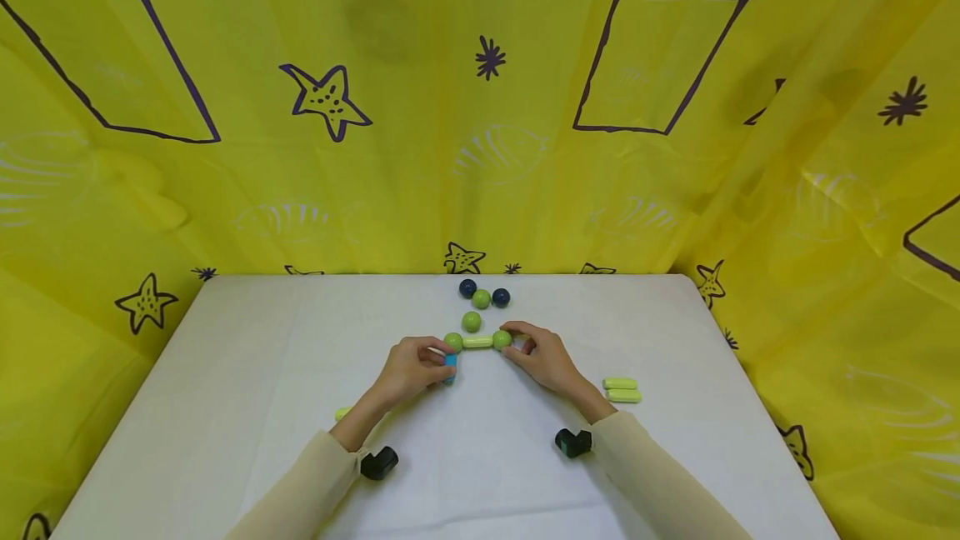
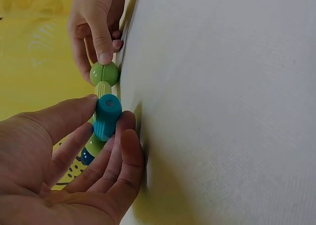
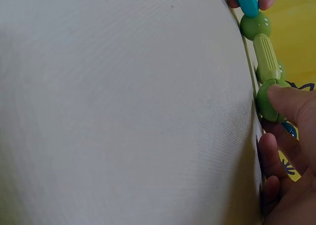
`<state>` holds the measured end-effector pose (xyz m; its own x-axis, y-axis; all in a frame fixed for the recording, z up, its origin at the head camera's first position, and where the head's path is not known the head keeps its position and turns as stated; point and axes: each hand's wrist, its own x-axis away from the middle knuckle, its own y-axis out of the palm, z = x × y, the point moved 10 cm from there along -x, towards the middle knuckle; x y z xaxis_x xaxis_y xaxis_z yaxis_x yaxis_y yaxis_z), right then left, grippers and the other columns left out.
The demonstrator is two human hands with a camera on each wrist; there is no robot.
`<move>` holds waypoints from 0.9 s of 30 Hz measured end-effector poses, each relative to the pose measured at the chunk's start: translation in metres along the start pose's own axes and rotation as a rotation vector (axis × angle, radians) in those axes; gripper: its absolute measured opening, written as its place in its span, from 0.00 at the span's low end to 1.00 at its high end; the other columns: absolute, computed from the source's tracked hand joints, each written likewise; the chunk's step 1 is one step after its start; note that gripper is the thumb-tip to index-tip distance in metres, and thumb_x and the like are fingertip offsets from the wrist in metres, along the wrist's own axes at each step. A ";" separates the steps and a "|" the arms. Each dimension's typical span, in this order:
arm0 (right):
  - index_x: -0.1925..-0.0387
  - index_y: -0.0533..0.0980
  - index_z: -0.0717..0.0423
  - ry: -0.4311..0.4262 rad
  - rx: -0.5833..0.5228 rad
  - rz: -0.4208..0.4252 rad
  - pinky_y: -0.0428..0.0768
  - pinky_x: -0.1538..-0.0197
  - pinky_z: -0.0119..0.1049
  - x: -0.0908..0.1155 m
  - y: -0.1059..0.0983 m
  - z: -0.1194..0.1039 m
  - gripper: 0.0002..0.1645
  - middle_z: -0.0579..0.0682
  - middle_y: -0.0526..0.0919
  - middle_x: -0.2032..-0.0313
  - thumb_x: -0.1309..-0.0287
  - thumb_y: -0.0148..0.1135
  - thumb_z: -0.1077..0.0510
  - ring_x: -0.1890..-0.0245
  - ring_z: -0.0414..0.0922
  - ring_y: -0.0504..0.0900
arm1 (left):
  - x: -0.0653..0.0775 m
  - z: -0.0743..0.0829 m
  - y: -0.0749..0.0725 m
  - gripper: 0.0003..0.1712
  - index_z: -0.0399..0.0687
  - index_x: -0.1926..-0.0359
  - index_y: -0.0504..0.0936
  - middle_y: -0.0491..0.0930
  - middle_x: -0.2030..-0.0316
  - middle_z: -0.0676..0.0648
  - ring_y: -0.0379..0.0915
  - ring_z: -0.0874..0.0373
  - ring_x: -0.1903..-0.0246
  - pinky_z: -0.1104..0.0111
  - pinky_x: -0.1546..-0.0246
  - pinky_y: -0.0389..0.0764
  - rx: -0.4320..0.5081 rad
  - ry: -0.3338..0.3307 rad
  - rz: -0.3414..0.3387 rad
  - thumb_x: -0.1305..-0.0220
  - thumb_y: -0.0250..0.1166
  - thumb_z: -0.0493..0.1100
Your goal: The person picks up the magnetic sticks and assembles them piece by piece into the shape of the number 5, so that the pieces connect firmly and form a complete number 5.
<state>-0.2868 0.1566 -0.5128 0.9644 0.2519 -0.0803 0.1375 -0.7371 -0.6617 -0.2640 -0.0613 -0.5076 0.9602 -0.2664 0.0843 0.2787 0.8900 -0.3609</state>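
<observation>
My left hand (image 1: 412,369) pinches a blue rod (image 1: 451,363) between thumb and fingers, and in the left wrist view the rod's round end (image 2: 109,104) faces the camera. At its far end the rod meets a green ball (image 3: 256,26). A pale green ribbed rod (image 1: 477,342) runs from that ball to another green ball (image 1: 502,341) on the right. My right hand (image 1: 547,359) grips this right ball between thumb and fingers. The joined pieces lie at or just above the white tabletop; which of these, I cannot tell.
Beyond the hands are a single green ball (image 1: 471,322), another green ball (image 1: 481,298) and two dark blue balls (image 1: 468,288). Two pale green rods (image 1: 622,390) lie at right; one more (image 1: 342,413) is partly hidden by the left arm. Yellow curtains (image 1: 420,190) surround the table (image 1: 247,357).
</observation>
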 end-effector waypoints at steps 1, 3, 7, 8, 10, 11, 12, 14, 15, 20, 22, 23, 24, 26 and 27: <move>0.41 0.81 0.48 -0.001 0.001 0.001 0.71 0.66 0.34 0.000 0.000 0.000 0.23 0.43 0.83 0.61 0.37 0.72 0.57 0.72 0.39 0.74 | 0.000 0.001 0.000 0.14 0.37 0.55 0.87 0.87 0.67 0.44 0.81 0.59 0.72 0.67 0.72 0.82 -0.005 0.006 0.003 0.43 0.76 0.33; 0.41 0.81 0.49 -0.003 -0.001 0.004 0.71 0.66 0.34 0.000 -0.001 -0.001 0.23 0.43 0.83 0.62 0.37 0.72 0.57 0.72 0.39 0.74 | -0.001 0.002 0.000 0.14 0.37 0.55 0.87 0.87 0.67 0.45 0.82 0.58 0.72 0.67 0.72 0.82 -0.016 0.016 0.005 0.43 0.76 0.33; 0.41 0.81 0.50 -0.010 0.000 0.005 0.71 0.66 0.34 0.000 -0.001 -0.002 0.23 0.44 0.83 0.63 0.38 0.73 0.57 0.72 0.40 0.74 | -0.002 0.004 0.001 0.14 0.38 0.56 0.87 0.87 0.67 0.44 0.84 0.57 0.71 0.67 0.71 0.82 -0.036 0.031 0.005 0.44 0.77 0.34; 0.41 0.81 0.50 -0.011 0.001 0.005 0.71 0.66 0.34 0.000 -0.001 -0.002 0.23 0.44 0.83 0.63 0.38 0.73 0.57 0.72 0.40 0.74 | -0.002 0.004 0.002 0.14 0.38 0.56 0.87 0.87 0.67 0.44 0.84 0.57 0.70 0.67 0.70 0.82 -0.042 0.031 0.004 0.44 0.77 0.34; 0.41 0.81 0.49 -0.011 0.004 0.004 0.71 0.65 0.34 0.000 -0.001 -0.002 0.23 0.44 0.83 0.62 0.38 0.73 0.57 0.72 0.39 0.75 | -0.002 0.004 0.002 0.14 0.38 0.56 0.87 0.86 0.67 0.45 0.84 0.56 0.70 0.66 0.70 0.83 -0.052 0.036 0.005 0.45 0.78 0.35; 0.41 0.81 0.49 -0.010 0.005 0.004 0.71 0.65 0.34 0.000 -0.001 -0.001 0.23 0.44 0.83 0.61 0.38 0.73 0.57 0.72 0.39 0.75 | -0.002 0.005 0.002 0.15 0.38 0.56 0.87 0.86 0.67 0.45 0.84 0.56 0.70 0.66 0.70 0.83 -0.059 0.040 0.005 0.45 0.78 0.35; 0.41 0.81 0.49 -0.009 0.006 0.003 0.71 0.65 0.34 0.000 -0.001 -0.001 0.23 0.44 0.84 0.60 0.38 0.73 0.57 0.72 0.39 0.75 | -0.002 0.005 0.003 0.15 0.38 0.56 0.87 0.86 0.67 0.45 0.84 0.56 0.70 0.66 0.69 0.83 -0.066 0.044 0.005 0.45 0.79 0.35; 0.41 0.81 0.49 -0.009 0.006 0.001 0.71 0.65 0.34 0.000 0.000 -0.001 0.23 0.45 0.84 0.58 0.38 0.73 0.57 0.72 0.39 0.75 | -0.002 0.006 0.003 0.15 0.39 0.56 0.87 0.86 0.66 0.44 0.84 0.56 0.69 0.67 0.68 0.83 -0.082 0.053 0.002 0.45 0.79 0.35; 0.41 0.81 0.49 -0.009 0.007 0.001 0.71 0.65 0.34 0.000 0.000 0.000 0.23 0.45 0.84 0.58 0.37 0.73 0.57 0.72 0.39 0.74 | -0.001 0.007 0.003 0.15 0.39 0.56 0.87 0.86 0.66 0.44 0.84 0.57 0.69 0.67 0.68 0.83 -0.088 0.059 -0.001 0.45 0.79 0.35; 0.41 0.81 0.49 -0.013 0.001 0.002 0.72 0.65 0.34 0.000 0.000 -0.001 0.23 0.46 0.85 0.55 0.37 0.73 0.57 0.72 0.39 0.75 | 0.000 0.009 0.005 0.17 0.39 0.53 0.88 0.86 0.64 0.43 0.84 0.58 0.68 0.67 0.65 0.83 -0.129 0.090 -0.011 0.45 0.78 0.34; 0.41 0.81 0.48 -0.016 -0.002 0.004 0.72 0.65 0.34 0.001 0.000 -0.001 0.23 0.46 0.85 0.55 0.38 0.73 0.57 0.72 0.39 0.75 | 0.001 0.009 0.005 0.17 0.39 0.53 0.88 0.86 0.64 0.43 0.84 0.59 0.68 0.67 0.65 0.82 -0.144 0.102 -0.006 0.45 0.79 0.34; 0.41 0.81 0.48 -0.017 -0.002 0.005 0.72 0.66 0.34 0.001 0.000 -0.001 0.23 0.46 0.85 0.55 0.38 0.73 0.57 0.72 0.39 0.75 | 0.001 0.010 0.005 0.17 0.39 0.54 0.88 0.86 0.64 0.44 0.83 0.59 0.69 0.68 0.65 0.82 -0.151 0.109 -0.002 0.46 0.79 0.34; 0.41 0.81 0.48 -0.016 -0.004 0.005 0.72 0.66 0.34 0.001 0.000 -0.001 0.23 0.46 0.85 0.55 0.38 0.73 0.58 0.72 0.39 0.75 | 0.002 0.010 0.005 0.17 0.39 0.54 0.88 0.86 0.64 0.44 0.83 0.60 0.69 0.68 0.65 0.82 -0.161 0.116 0.003 0.46 0.79 0.34; 0.42 0.81 0.48 -0.014 -0.002 0.007 0.72 0.65 0.34 0.001 0.000 -0.001 0.23 0.45 0.85 0.56 0.38 0.73 0.58 0.71 0.39 0.75 | 0.002 0.010 0.005 0.16 0.40 0.55 0.89 0.86 0.64 0.45 0.82 0.61 0.69 0.69 0.66 0.81 -0.172 0.124 0.011 0.46 0.79 0.34; 0.42 0.81 0.48 -0.011 -0.001 0.007 0.72 0.65 0.34 0.001 0.000 -0.001 0.23 0.45 0.84 0.56 0.38 0.73 0.58 0.71 0.39 0.75 | 0.002 0.010 0.006 0.16 0.40 0.55 0.89 0.86 0.65 0.45 0.81 0.61 0.70 0.69 0.66 0.81 -0.178 0.128 0.016 0.46 0.79 0.34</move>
<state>-0.2853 0.1564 -0.5121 0.9627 0.2539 -0.0935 0.1310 -0.7397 -0.6601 -0.2604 -0.0530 -0.4997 0.9507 -0.3080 -0.0370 0.2448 0.8180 -0.5206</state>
